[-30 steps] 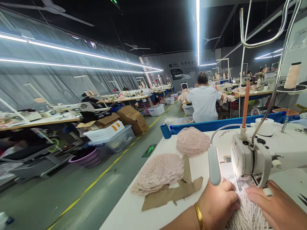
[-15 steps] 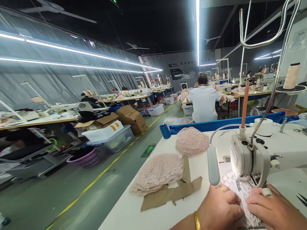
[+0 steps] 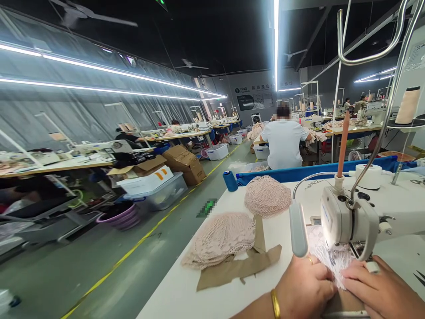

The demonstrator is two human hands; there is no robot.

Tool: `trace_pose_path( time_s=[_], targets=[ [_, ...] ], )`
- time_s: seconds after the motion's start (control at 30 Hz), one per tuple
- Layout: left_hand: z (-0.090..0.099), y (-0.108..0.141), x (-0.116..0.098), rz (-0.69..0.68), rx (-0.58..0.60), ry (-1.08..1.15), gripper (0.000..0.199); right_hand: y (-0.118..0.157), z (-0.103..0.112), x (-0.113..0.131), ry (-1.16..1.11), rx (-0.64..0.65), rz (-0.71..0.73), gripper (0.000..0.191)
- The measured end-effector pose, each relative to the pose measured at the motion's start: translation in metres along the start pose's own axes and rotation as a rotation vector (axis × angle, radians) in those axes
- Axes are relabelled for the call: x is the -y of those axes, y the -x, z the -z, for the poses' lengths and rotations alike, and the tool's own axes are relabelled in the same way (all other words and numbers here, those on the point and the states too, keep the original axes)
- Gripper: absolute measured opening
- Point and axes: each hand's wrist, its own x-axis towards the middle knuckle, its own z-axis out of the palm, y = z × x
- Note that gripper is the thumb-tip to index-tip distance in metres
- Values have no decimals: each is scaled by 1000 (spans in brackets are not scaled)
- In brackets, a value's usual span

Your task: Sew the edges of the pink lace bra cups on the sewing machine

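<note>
where lower right of frame shows the white lace (image 3: 334, 261), thin, limp, apt to pucker: left hand (image 3: 307, 288) and right hand (image 3: 381, 290) pressed flat on it, fingers together, beside the sewing machine (image 3: 348, 221). best held flat by its edges. farther up the bench (image 3: 186, 292), pink lace piles (image 3: 221, 239).

White openwork lace piece (image 3: 328, 259); pale pink net-patterned lace heaps (image 3: 222, 239); flat tan fabric piece (image 3: 239, 268); round blue thread spool (image 3: 229, 181); off-white sewing machine (image 3: 348, 221); gold bangle (image 3: 275, 303).
</note>
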Motion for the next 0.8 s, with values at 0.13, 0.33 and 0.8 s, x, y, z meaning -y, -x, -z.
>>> trace_pose_path(
  time_s=[0.13,0.33,0.8],
  targets=[
    [4,-4,-1,78,44,2,16,-10,9,2,75,-13,-34,54],
    [12,-10,0,178,76,-12,21,-21,17,6,258,-14,2,59],
    [30,-11,7,364,65,53,22,-28,17,8,492,-9,-16,42]
  ],
)
